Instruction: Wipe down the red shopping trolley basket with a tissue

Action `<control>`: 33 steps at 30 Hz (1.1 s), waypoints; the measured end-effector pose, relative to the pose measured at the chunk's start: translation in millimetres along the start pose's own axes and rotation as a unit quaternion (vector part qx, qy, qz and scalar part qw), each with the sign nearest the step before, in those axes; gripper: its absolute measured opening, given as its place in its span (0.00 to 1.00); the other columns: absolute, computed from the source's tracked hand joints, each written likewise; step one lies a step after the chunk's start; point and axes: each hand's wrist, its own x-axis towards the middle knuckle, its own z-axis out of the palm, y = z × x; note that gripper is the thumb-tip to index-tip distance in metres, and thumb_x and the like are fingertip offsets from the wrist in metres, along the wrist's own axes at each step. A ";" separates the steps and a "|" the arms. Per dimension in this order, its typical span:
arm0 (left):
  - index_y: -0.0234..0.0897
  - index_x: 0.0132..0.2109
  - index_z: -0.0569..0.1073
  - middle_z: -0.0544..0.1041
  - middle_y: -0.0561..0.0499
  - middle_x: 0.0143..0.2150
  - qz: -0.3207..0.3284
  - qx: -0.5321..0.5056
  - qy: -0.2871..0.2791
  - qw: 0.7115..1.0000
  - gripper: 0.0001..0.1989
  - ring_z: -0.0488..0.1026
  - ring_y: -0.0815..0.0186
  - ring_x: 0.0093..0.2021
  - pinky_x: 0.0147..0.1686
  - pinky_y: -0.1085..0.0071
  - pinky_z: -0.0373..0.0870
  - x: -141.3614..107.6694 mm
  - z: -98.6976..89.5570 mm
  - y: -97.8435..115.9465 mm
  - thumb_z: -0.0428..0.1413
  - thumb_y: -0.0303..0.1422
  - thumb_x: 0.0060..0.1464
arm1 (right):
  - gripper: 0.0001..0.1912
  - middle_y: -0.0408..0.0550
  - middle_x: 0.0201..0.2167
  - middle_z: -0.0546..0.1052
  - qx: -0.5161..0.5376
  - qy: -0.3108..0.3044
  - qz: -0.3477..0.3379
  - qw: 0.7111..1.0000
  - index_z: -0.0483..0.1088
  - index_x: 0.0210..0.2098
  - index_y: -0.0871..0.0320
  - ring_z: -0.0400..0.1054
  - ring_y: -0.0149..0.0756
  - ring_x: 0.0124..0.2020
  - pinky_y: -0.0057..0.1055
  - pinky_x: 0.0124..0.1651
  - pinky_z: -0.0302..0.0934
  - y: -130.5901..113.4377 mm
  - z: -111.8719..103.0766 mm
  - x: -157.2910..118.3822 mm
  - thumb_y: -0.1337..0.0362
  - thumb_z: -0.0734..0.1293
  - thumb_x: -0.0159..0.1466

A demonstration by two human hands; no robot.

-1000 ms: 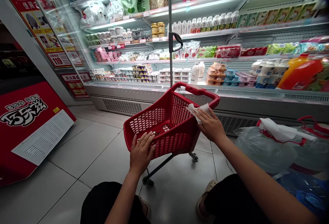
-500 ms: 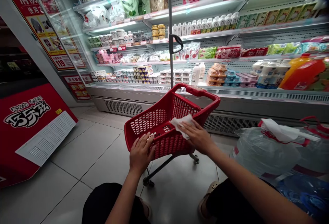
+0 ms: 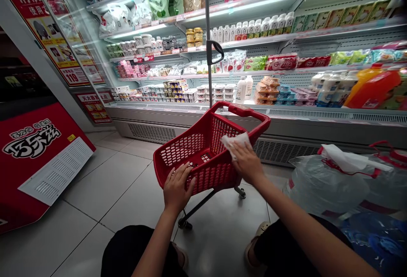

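Observation:
A small red plastic shopping cart (image 3: 219, 171) with a perforated basket stands on the floor before me. My left hand (image 3: 178, 186) grips its near side wall, fingers laid over the top rim and thumb on the outside. In my right hand (image 3: 246, 160) is a white wipe (image 3: 237, 142), crumpled and pressed against the near rim toward the handle end. The palm of that hand is hidden. The cart's handle (image 3: 243, 110) rises at the back right.
An open chilled display (image 3: 190, 73) with dairy goods runs behind the cart. To the left stands a red freezer (image 3: 41, 158). Large water bottles (image 3: 327, 184) with red handles are close on my right, a white sheet (image 3: 346, 158) lying over them. My knees flank the cart's near side.
My right hand has slid the wipe along the rim, up and right toward the handle. My left hand keeps its place on the near wall; the view has shifted slightly.

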 end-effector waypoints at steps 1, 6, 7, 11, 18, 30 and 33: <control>0.48 0.66 0.69 0.71 0.52 0.69 0.000 0.004 0.001 1.000 0.21 0.69 0.56 0.68 0.71 0.50 0.61 -0.4 0.4 3.3 0.51 0.40 0.69 | 0.34 0.53 0.70 0.67 0.024 -0.008 -0.010 1.000 0.50 0.77 0.57 0.58 0.46 0.72 0.53 0.77 0.42 -20.2 4.8 -0.6 0.64 0.57 0.72; 0.47 0.72 0.62 0.66 0.48 0.73 0.009 0.022 0.001 1.000 0.27 0.66 0.52 0.71 0.71 0.48 0.61 -3.6 1.4 12.8 0.52 0.39 0.69 | 0.34 0.52 0.72 0.64 0.113 -0.035 -0.066 0.991 0.54 0.75 0.59 0.53 0.44 0.75 0.50 0.77 0.43 -99.9 17.5 -7.1 0.63 0.61 0.71; 0.47 0.73 0.61 0.65 0.48 0.73 0.013 0.023 -0.001 1.000 0.28 0.66 0.52 0.71 0.70 0.47 0.62 -4.3 1.3 12.6 0.52 0.39 0.69 | 0.34 0.51 0.73 0.63 0.120 -0.040 -0.081 0.989 0.54 0.75 0.58 0.52 0.43 0.75 0.49 0.78 0.42 -104.8 17.4 -8.3 0.63 0.61 0.71; 0.49 0.75 0.57 0.63 0.48 0.74 0.023 0.034 -0.010 0.999 0.30 0.67 0.52 0.70 0.69 0.49 0.65 -7.3 0.5 7.4 0.51 0.38 0.69 | 0.35 0.47 0.72 0.65 0.105 -0.041 -0.127 0.985 0.52 0.76 0.54 0.56 0.40 0.73 0.50 0.79 0.38 -74.9 9.2 -8.9 0.64 0.61 0.71; 0.48 0.74 0.57 0.64 0.50 0.74 0.026 0.023 -0.011 0.999 0.30 0.66 0.54 0.71 0.70 0.50 0.64 -9.3 2.6 5.6 0.51 0.35 0.67 | 0.33 0.52 0.72 0.64 -0.035 -0.009 -0.049 0.998 0.50 0.76 0.54 0.61 0.44 0.71 0.54 0.78 0.36 66.5 -20.6 0.8 0.63 0.58 0.74; 0.45 0.72 0.61 0.68 0.49 0.72 0.033 0.018 -0.010 0.999 0.30 0.69 0.53 0.69 0.67 0.53 0.68 -9.2 4.0 23.9 0.51 0.32 0.64 | 0.33 0.48 0.72 0.65 0.026 -0.041 -0.125 0.991 0.51 0.76 0.53 0.58 0.40 0.72 0.48 0.77 0.44 10.0 -9.1 -13.8 0.63 0.59 0.74; 0.44 0.73 0.59 0.68 0.48 0.72 0.045 0.023 -0.003 0.999 0.32 0.70 0.53 0.68 0.66 0.53 0.69 -10.1 4.6 23.6 0.52 0.31 0.64 | 0.31 0.49 0.69 0.68 -0.008 -0.043 -0.112 0.993 0.54 0.75 0.53 0.62 0.40 0.70 0.49 0.77 0.41 54.4 -19.7 -1.9 0.64 0.57 0.74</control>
